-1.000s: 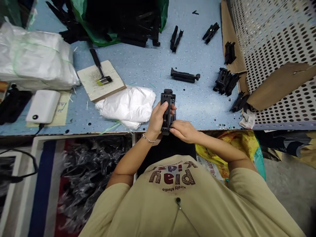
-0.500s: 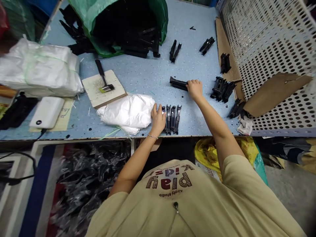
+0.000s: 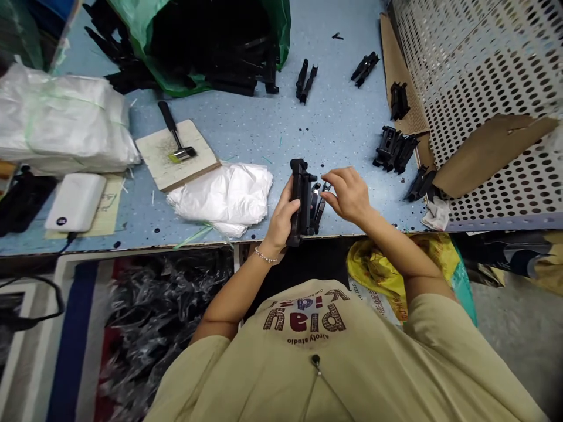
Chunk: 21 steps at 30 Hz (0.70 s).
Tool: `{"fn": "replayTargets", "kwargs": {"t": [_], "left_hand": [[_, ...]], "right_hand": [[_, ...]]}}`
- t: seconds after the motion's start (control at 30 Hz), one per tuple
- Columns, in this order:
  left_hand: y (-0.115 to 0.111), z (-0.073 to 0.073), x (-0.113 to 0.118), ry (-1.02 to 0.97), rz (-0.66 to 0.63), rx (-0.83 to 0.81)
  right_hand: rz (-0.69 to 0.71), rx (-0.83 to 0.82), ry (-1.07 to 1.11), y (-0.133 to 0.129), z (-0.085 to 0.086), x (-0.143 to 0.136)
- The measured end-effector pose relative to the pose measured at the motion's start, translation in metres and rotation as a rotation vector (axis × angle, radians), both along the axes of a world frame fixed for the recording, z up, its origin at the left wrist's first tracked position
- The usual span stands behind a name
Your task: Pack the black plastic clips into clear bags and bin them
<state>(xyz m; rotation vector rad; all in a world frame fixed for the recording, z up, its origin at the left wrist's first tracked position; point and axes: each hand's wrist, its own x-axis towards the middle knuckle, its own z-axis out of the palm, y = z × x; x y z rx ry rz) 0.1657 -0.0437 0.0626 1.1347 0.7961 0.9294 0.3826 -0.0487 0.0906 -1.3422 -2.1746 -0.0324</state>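
My left hand (image 3: 281, 218) grips a stack of long black plastic parts (image 3: 301, 196), held upright at the near edge of the blue table (image 3: 255, 126). My right hand (image 3: 349, 193) hovers just to the right of the stack, fingers spread and curled, fingertips touching the outer parts of the stack (image 3: 320, 198). A bracelet sits on my left wrist. A pile of white plastic bags (image 3: 224, 193) lies just left of my left hand.
More black parts lie scattered: a pair (image 3: 305, 80), another pair (image 3: 364, 65), a cluster (image 3: 393, 149) by a perforated white crate (image 3: 484, 76). A green bag of black parts (image 3: 197, 41) sits at the back. A small hammer (image 3: 173, 132) rests on a board. A white device (image 3: 74, 201) lies left.
My right hand came back from the far single black part, which is gone from the table. The parts lying flat by my left hand are now gathered into an upright stack.
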Motion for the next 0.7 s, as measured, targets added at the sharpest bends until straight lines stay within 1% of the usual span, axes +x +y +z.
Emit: {"fn": "replayTargets", "kwargs": {"t": [0.07,0.1,0.13,0.17,0.2,0.3,0.33,0.4,0.43,0.47,0.5,0.6,0.63,0.67,0.7], "left_hand": [[-0.009,0.007,-0.007,-0.06,-0.075,-0.113],[-0.013,0.009,-0.009,-0.066,-0.1,-0.141],[-0.017,0.01,-0.01,-0.049,-0.106,-0.126],[-0.02,0.01,-0.011,-0.016,-0.094,-0.073],[-0.022,0.008,-0.011,0.034,-0.072,0.012],[-0.026,-0.003,-0.01,0.238,-0.012,0.319],[-0.026,-0.007,-0.01,0.295,-0.01,0.393],[-0.024,-0.013,-0.012,0.345,-0.031,0.462],[-0.023,-0.015,-0.013,0.336,-0.041,0.459],[-0.021,-0.016,-0.015,0.313,-0.044,0.439],[-0.02,-0.015,-0.017,0.284,-0.04,0.409],[-0.017,-0.012,-0.021,0.218,-0.043,0.33],[-0.017,-0.011,-0.021,0.213,-0.054,0.316],[-0.017,-0.01,-0.021,0.216,-0.067,0.31],[-0.018,-0.01,-0.019,0.226,-0.075,0.31]], "right_hand": [[0.053,-0.057,-0.09,0.014,0.006,0.008],[0.083,-0.108,-0.103,0.018,0.009,0.008],[0.105,-0.167,-0.083,0.02,0.011,0.006],[0.115,-0.237,-0.025,0.02,0.012,0.002],[0.111,-0.324,0.08,0.018,0.013,-0.003],[0.069,-0.609,0.459,0.007,0.012,-0.021],[0.077,-0.715,0.552,0.004,0.011,-0.026],[0.129,-0.908,0.652,0.001,0.008,-0.029],[0.146,-0.957,0.67,0.001,0.008,-0.028],[0.145,-0.96,0.674,0.002,0.009,-0.026],[0.127,-0.906,0.644,0.003,0.011,-0.023],[0.051,-0.605,0.419,0.007,0.017,-0.014],[0.048,-0.558,0.365,0.008,0.018,-0.013],[0.043,-0.554,0.36,0.009,0.017,-0.013],[0.036,-0.584,0.398,0.01,0.016,-0.015]]}}
